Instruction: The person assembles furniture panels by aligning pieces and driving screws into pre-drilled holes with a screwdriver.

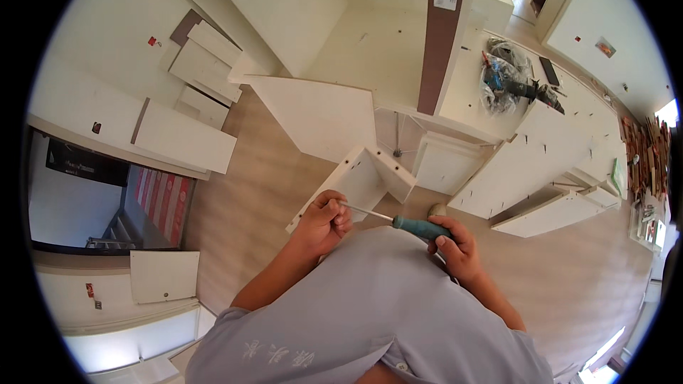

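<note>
A screwdriver (421, 228) with a dark green handle lies across the front of my body, its metal shaft pointing left. My right hand (457, 247) is closed round the end of the handle. At the shaft's tip, the fingers of my left hand (324, 217) are curled in a pinch; whether something small sits between them I cannot make out. Just beyond my hands stands a white panel assembly (352, 183) with several dark holes along its edges. The left hand is close to its near side.
A large white cabinet (370, 50) with a brown edge strip stands ahead. Loose white panels (186, 135) lean at the left. A plastic bag with power tools (509, 78) rests on a white surface at the right, near panels (530, 149) with pegs. Wood strips (646, 156) are piled far right.
</note>
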`<action>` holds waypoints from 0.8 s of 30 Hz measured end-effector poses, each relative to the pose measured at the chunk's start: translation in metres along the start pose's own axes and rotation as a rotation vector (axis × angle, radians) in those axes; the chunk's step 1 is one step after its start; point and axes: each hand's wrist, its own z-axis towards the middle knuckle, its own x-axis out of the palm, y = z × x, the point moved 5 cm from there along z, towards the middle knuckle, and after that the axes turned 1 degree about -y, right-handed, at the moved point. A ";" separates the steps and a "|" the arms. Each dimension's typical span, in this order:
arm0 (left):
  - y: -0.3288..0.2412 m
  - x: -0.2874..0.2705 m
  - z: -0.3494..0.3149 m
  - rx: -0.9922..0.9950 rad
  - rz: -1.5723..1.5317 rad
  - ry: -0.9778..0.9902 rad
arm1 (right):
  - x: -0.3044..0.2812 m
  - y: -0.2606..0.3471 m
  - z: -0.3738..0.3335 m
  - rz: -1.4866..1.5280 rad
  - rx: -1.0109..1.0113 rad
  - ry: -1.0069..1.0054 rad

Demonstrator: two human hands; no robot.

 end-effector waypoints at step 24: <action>-0.041 0.030 -0.029 0.000 1.227 -0.112 | 0.037 -0.052 -0.032 -0.311 -0.188 -0.100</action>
